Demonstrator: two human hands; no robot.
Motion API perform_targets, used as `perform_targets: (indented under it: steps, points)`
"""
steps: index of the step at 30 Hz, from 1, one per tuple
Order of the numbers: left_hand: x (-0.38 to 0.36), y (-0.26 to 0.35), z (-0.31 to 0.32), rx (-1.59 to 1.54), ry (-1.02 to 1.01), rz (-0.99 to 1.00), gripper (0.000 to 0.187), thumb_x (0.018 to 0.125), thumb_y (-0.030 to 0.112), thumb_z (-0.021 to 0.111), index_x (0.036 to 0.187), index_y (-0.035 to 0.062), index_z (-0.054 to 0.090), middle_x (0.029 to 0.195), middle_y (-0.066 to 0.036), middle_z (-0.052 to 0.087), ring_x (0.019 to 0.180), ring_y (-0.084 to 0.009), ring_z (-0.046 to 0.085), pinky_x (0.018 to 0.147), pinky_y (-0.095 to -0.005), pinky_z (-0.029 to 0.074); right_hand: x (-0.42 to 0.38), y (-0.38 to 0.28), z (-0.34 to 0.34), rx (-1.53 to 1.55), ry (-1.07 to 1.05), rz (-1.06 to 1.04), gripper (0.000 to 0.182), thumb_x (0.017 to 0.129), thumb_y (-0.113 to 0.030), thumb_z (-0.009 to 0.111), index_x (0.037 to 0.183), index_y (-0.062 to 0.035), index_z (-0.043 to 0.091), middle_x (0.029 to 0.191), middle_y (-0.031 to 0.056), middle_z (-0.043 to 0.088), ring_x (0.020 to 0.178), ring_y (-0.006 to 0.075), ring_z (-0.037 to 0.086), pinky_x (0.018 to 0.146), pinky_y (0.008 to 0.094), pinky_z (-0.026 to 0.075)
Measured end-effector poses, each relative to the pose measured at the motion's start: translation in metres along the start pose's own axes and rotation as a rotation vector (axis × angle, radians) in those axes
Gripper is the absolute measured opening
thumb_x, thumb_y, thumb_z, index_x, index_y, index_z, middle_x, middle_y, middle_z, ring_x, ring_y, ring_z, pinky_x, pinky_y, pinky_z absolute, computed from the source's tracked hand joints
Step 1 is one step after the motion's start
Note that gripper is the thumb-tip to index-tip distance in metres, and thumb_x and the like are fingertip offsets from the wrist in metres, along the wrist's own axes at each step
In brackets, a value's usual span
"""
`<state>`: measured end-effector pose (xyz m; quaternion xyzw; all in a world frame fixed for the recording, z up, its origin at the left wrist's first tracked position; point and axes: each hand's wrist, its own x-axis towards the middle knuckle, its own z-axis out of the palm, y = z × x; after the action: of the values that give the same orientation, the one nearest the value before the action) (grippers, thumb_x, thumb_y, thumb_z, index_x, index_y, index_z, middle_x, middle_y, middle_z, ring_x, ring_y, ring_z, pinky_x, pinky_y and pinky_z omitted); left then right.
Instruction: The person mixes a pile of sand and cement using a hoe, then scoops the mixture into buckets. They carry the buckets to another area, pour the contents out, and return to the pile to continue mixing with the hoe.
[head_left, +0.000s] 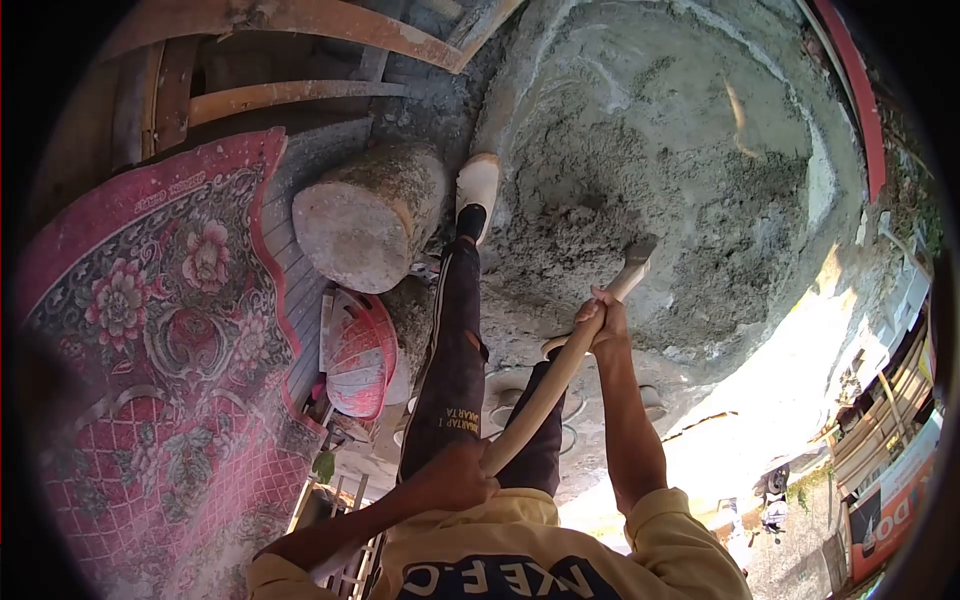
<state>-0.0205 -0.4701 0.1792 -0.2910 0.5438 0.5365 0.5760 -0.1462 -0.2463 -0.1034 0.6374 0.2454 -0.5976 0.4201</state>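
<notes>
My left hand [458,476] is closed around the lower end of a wooden hoe handle [540,405], close to my waist. Further up the same handle, my right hand [606,322] grips it just below the head. The metal head [641,248] sits at the wet grey mortar [580,240], and most of its blade is hidden. Lumpy mixed mortar lies in a heap in front of my feet, with smoother, wetter mix behind it.
A cut log or round block [355,225] stands left of my shoe [478,185]. Beside it leans a red, mortar-smeared basin [362,355]. A pink floral carpet [180,330] covers the left side. Wooden beams [300,95] cross the upper left. A red edge [855,95] borders the mix.
</notes>
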Motion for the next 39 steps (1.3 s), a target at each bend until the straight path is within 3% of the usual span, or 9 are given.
perform_targets:
  steps: [3,8,13,21,27,29,34,36,39]
  points:
    - [-0.02,-0.034,-0.051,0.243,-0.177,-0.017,0.045,0.068,0.017,0.068,0.105,-0.0058,0.057,0.082,-0.026,0.064,0.079,-0.0364,0.067,0.071,-0.0417,0.052,-0.016,0.052,-0.02,0.171,-0.06,-0.159,0.018,0.08,-0.012,0.057,0.07,-0.0111,0.043,0.059,0.0,0.04,0.05,0.0139,0.04,0.052,0.03,0.043]
    - [-0.005,-0.131,-0.126,0.718,0.127,0.026,0.029,0.064,0.015,0.071,0.091,0.0061,0.063,0.077,-0.017,0.066,0.077,-0.0352,0.066,0.071,-0.0446,0.051,-0.039,0.12,0.017,0.274,0.1,-0.291,0.02,0.079,-0.011,0.054,0.062,-0.0101,0.042,0.056,0.0023,0.037,0.052,0.0191,0.04,0.059,0.0356,0.043]
    - [0.052,-0.19,-0.154,0.713,0.374,0.156,0.027,0.059,0.003,0.071,0.083,0.0075,0.06,0.072,-0.015,0.063,0.071,-0.0373,0.062,0.065,-0.045,0.049,-0.047,0.13,0.023,0.307,0.068,-0.307,0.015,0.076,-0.003,0.056,0.068,-0.0082,0.045,0.065,0.005,0.041,0.063,0.0216,0.044,0.072,0.0396,0.044]
    - [0.136,-0.195,-0.153,0.711,0.636,0.449,0.023,0.06,-0.003,0.067,0.078,0.005,0.056,0.07,-0.016,0.059,0.071,-0.0379,0.06,0.064,-0.0453,0.045,-0.028,0.087,0.056,0.16,-0.007,-0.493,0.014,0.079,-0.004,0.056,0.069,-0.0064,0.046,0.066,0.0056,0.042,0.067,0.0215,0.047,0.074,0.0419,0.045]
    - [0.187,-0.105,-0.11,0.227,0.509,0.624,0.027,0.074,0.007,0.071,0.094,0.0016,0.054,0.076,-0.02,0.062,0.074,-0.0417,0.061,0.065,-0.046,0.047,0.007,-0.029,0.121,-0.143,0.005,-0.754,0.009,0.079,-0.004,0.056,0.079,0.0013,0.049,0.066,0.0057,0.044,0.053,0.0177,0.046,0.051,0.035,0.046]
    - [0.22,-0.067,-0.083,0.117,0.281,0.467,0.031,0.084,0.018,0.069,0.105,-0.0005,0.056,0.084,-0.02,0.062,0.077,-0.0353,0.062,0.068,-0.0402,0.047,0.035,-0.081,0.147,-0.329,0.04,-0.891,0.011,0.079,-0.006,0.056,0.081,0.0028,0.05,0.064,0.0055,0.046,0.05,0.0162,0.047,0.046,0.0328,0.045]
    - [0.301,0.038,-0.031,-0.377,0.313,0.459,0.02,0.082,0.01,0.064,0.093,-0.0028,0.054,0.068,-0.011,0.057,0.065,-0.0195,0.058,0.061,-0.038,0.047,0.122,-0.179,0.193,-0.988,0.208,-1.003,0.026,0.078,-0.014,0.059,0.089,0.01,0.054,0.064,0.0111,0.057,0.051,0.0199,0.058,0.047,0.0338,0.047]
    - [0.313,0.053,-0.018,-0.413,0.338,0.289,0.016,0.08,0.008,0.061,0.089,-0.0018,0.054,0.067,-0.009,0.057,0.06,-0.0171,0.056,0.056,-0.0346,0.046,0.153,-0.18,0.187,-1.199,0.235,-0.991,0.03,0.078,-0.015,0.058,0.091,0.0122,0.055,0.064,0.0133,0.06,0.052,0.0215,0.061,0.049,0.0341,0.049]
    - [0.33,-0.009,0.041,-0.599,0.487,0.327,0.01,0.076,0.006,0.059,0.082,0.001,0.052,0.058,-0.005,0.051,0.038,-0.0135,0.044,0.032,-0.0298,0.033,0.183,-0.127,0.147,-1.257,0.291,-0.78,0.031,0.079,-0.014,0.055,0.092,0.0149,0.056,0.063,0.0163,0.06,0.052,0.0237,0.062,0.047,0.0364,0.048]
